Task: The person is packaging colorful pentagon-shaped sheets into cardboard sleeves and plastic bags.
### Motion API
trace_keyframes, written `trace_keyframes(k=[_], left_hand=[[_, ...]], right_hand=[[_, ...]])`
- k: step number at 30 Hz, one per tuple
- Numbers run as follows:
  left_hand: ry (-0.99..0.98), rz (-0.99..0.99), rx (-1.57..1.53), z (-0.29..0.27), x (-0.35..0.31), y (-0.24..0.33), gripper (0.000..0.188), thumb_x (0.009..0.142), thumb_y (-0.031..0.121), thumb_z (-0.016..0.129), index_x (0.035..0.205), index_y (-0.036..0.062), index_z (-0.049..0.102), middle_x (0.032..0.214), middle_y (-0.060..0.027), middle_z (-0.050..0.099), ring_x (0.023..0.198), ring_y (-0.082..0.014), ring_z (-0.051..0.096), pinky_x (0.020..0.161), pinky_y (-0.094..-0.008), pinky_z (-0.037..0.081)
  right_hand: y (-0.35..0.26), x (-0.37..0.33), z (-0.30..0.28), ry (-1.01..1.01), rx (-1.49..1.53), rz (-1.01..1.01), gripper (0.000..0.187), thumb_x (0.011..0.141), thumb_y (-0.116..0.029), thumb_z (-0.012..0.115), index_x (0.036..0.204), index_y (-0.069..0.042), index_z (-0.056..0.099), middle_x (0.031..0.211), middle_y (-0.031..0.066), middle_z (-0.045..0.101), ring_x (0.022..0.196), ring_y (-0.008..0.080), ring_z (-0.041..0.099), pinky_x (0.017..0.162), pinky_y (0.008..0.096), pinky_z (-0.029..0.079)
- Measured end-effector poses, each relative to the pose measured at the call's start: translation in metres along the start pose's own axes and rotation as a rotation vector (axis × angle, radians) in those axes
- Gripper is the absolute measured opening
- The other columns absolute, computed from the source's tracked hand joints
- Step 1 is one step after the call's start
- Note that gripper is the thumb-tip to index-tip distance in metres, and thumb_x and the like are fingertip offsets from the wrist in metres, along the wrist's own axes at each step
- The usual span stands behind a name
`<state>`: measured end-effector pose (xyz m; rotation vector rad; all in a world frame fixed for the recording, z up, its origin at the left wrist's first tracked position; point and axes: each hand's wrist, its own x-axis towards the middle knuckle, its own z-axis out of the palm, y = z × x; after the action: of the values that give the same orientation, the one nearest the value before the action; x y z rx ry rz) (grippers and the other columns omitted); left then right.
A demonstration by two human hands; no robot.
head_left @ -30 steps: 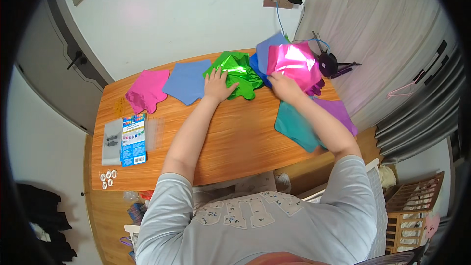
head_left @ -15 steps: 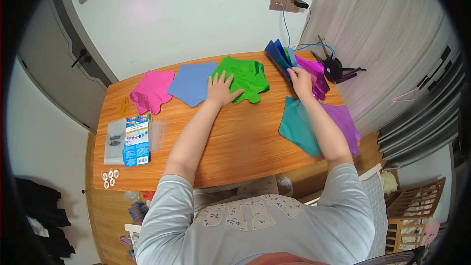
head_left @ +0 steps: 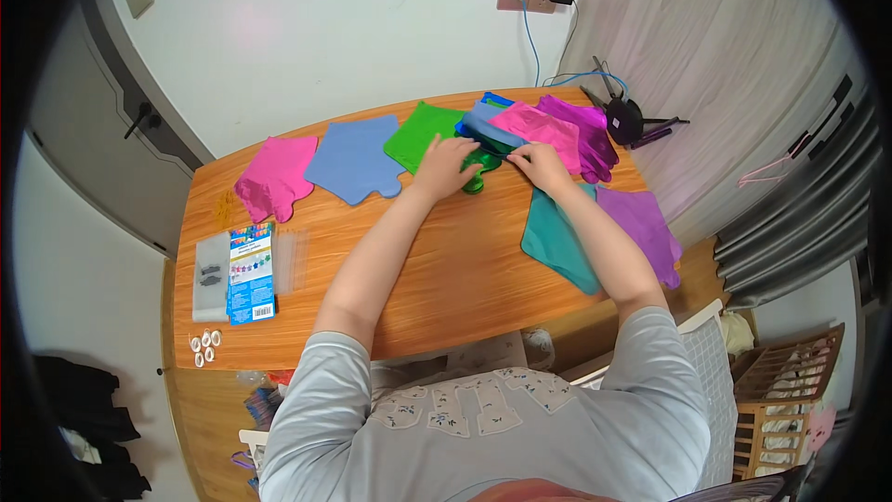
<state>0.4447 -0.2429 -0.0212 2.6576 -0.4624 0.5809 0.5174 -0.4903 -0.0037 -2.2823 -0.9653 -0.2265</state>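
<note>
Flat foil pieces in several colours lie along the far side of the table. My right hand (head_left: pixel 542 167) pinches the near edge of a dark blue foil piece (head_left: pixel 494 138), which is partly lifted and curled over the green foil piece (head_left: pixel 418 137). My left hand (head_left: pixel 444 167) rests on the green one, fingers apart, its fingertips at the blue piece's left edge. Right of the blue piece, a pink foil piece (head_left: pixel 548 135) lies over a magenta foil piece (head_left: pixel 595 135). Under my right forearm are a teal foil piece (head_left: pixel 557 242) and a purple one (head_left: pixel 641 228).
A light blue foil piece (head_left: pixel 353 160) and another pink one (head_left: pixel 276 175) lie at the far left. Nearer are a blue printed card (head_left: pixel 251 284), a clear bag (head_left: pixel 211 297) and several white rings (head_left: pixel 205 346). A black router (head_left: pixel 627 119) stands at the far right corner.
My right hand has brought the blue foil piece leftward and down over the green one, exposing pink foil. My left hand has shifted right across the green piece. The view has shifted slightly.
</note>
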Motion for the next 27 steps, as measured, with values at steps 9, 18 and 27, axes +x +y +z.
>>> trace_keyframes(k=[9,18,27], left_hand=[[0.034,0.125,-0.081,0.023,0.018,0.031,0.041,0.088,0.029,0.074,0.123,0.0083,0.067,0.123,-0.0106,0.067,0.117,-0.0291,0.061,0.105,-0.0454,0.045],[-0.052,0.093,-0.042,0.035,0.026,0.034,0.044,0.091,0.042,0.07,0.12,0.0083,0.069,0.123,-0.012,0.067,0.113,-0.0321,0.062,0.101,-0.0469,0.047],[-0.195,0.028,0.057,0.025,0.03,0.039,0.045,0.092,0.053,0.064,0.119,0.0177,0.07,0.123,-0.0113,0.065,0.119,-0.0319,0.06,0.113,-0.0571,0.036]], right_hand=[[0.015,0.003,-0.003,0.023,0.113,0.182,0.024,0.09,-0.023,0.075,0.096,0.0,0.076,0.089,0.0173,0.074,0.084,0.0242,0.071,0.078,0.0365,0.053],[0.013,0.036,-0.08,0.35,0.245,0.223,0.023,0.094,-0.025,0.073,0.097,-0.002,0.076,0.084,0.0046,0.073,0.079,0.0106,0.064,0.071,0.0299,0.052],[-0.022,0.021,-0.206,0.826,-0.284,-0.184,0.016,0.091,-0.018,0.072,0.099,-0.004,0.074,0.086,0.0088,0.069,0.079,0.0225,0.067,0.071,0.0332,0.053]])
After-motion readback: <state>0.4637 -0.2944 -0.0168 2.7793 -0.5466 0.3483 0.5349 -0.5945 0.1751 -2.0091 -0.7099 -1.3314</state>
